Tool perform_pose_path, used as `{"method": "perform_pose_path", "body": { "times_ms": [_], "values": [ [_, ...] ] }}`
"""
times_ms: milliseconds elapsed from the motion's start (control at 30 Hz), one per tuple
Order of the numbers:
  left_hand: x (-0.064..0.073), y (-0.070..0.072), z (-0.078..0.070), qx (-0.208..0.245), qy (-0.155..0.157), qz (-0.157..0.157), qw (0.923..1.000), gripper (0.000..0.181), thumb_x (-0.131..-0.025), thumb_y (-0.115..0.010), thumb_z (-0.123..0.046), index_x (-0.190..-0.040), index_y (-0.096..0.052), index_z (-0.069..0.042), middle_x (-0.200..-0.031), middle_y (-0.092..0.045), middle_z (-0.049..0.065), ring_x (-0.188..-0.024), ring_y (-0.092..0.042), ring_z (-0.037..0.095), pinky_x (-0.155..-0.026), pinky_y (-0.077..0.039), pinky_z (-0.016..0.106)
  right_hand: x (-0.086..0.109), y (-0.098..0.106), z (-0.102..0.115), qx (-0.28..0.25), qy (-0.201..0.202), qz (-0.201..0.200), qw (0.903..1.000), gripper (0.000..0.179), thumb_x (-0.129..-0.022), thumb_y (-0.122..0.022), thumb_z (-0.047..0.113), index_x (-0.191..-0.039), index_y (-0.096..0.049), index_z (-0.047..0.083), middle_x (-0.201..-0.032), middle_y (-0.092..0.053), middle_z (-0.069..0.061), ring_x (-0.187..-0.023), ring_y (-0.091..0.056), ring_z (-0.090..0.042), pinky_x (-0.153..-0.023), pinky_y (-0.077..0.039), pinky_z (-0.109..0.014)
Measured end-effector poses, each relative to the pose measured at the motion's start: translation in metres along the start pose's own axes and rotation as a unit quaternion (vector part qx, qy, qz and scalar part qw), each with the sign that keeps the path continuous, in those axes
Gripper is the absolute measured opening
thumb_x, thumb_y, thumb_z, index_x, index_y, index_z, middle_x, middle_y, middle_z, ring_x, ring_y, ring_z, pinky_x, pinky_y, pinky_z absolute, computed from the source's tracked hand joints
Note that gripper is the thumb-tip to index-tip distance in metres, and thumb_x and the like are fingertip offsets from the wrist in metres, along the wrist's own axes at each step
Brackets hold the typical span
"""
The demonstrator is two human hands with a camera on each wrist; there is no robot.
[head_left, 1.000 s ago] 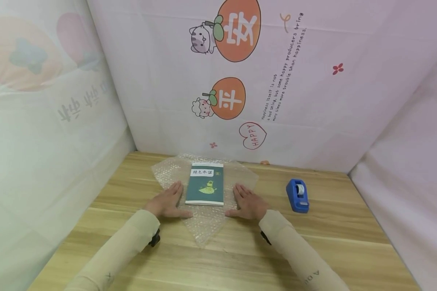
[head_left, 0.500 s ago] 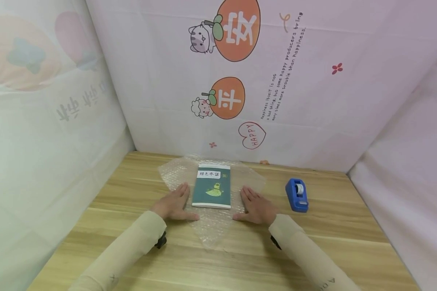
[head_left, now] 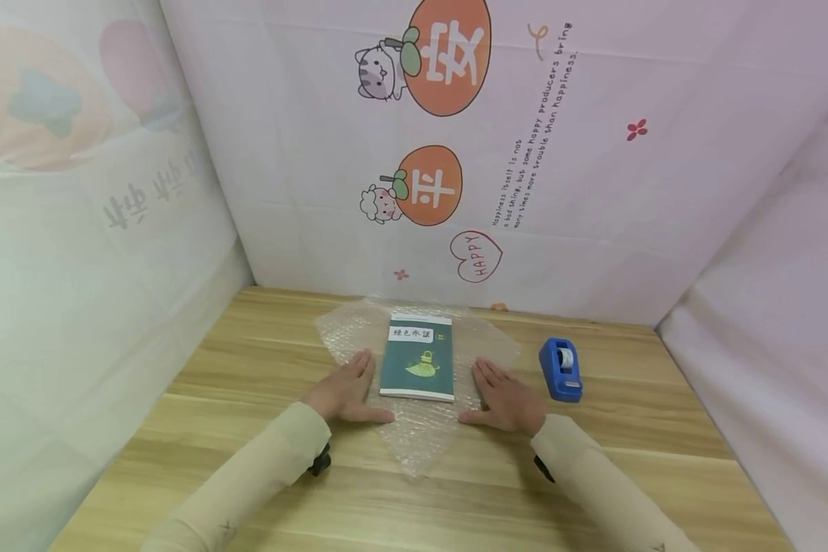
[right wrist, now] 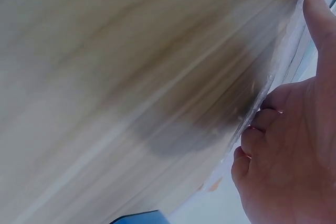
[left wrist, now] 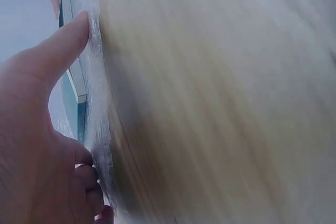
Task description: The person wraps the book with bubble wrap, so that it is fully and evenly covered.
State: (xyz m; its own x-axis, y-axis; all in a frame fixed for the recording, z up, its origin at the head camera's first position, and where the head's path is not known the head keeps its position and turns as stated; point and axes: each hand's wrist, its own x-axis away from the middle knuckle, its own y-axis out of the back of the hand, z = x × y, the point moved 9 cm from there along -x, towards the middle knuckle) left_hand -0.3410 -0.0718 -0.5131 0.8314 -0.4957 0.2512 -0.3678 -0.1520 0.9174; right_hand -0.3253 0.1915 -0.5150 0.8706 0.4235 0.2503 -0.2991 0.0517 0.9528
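A green book [head_left: 417, 374] with a white title label lies face up on a sheet of bubble wrap [head_left: 414, 437], which is turned so one corner points toward the person. To the book's left, my left hand [head_left: 345, 389] presses on the wrap with fingers extended and thumb spread toward the middle. My right hand [head_left: 507, 397] rests likewise on the wrap to the right of the book. In the left wrist view the thumb [left wrist: 68, 40] touches the wrap's surface near the book's edge. Neither hand touches the book in the head view.
A blue tape dispenser [head_left: 561, 371] with a roll of tape stands on the wooden table [head_left: 628, 452], right of the right hand. Printed white cloth [head_left: 331, 192] hangs behind the table and along both sides.
Both hands have slid to the right together, carrying the bubble wrap and the book along with them. The tape dispenser has stayed in its place.
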Motion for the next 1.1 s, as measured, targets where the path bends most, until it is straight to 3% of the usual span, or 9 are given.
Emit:
{"method": "perform_pose_path", "body": {
  "times_ms": [700, 1100],
  "values": [
    [-0.012, -0.008, -0.03, -0.009, 0.006, -0.003, 0.9999, 0.123, -0.089, -0.062, -0.079, -0.167, -0.016, 0.005, -0.177, -0.007, 0.023, -0.167, -0.009, 0.036, -0.136, -0.02, 0.049, 0.019, 0.002, -0.029, 0.001, -0.009, 0.002, 1.0, 0.112, -0.095, -0.055, 0.077, -0.166, -0.022, -0.003, -0.175, -0.018, -0.025, -0.163, -0.018, -0.044, -0.131, -0.025, -0.06],
    [-0.013, -0.01, -0.032, -0.021, 0.011, -0.005, 0.9997, 0.124, -0.089, -0.059, -0.082, -0.167, -0.015, 0.004, -0.178, -0.007, 0.021, -0.167, -0.009, 0.035, -0.136, -0.02, 0.048, 0.026, 0.006, -0.027, -0.011, -0.015, -0.007, 0.9998, 0.109, -0.097, -0.058, 0.072, -0.165, -0.022, -0.006, -0.175, -0.018, -0.027, -0.163, -0.018, -0.045, -0.132, -0.023, -0.06]
  ]
}}
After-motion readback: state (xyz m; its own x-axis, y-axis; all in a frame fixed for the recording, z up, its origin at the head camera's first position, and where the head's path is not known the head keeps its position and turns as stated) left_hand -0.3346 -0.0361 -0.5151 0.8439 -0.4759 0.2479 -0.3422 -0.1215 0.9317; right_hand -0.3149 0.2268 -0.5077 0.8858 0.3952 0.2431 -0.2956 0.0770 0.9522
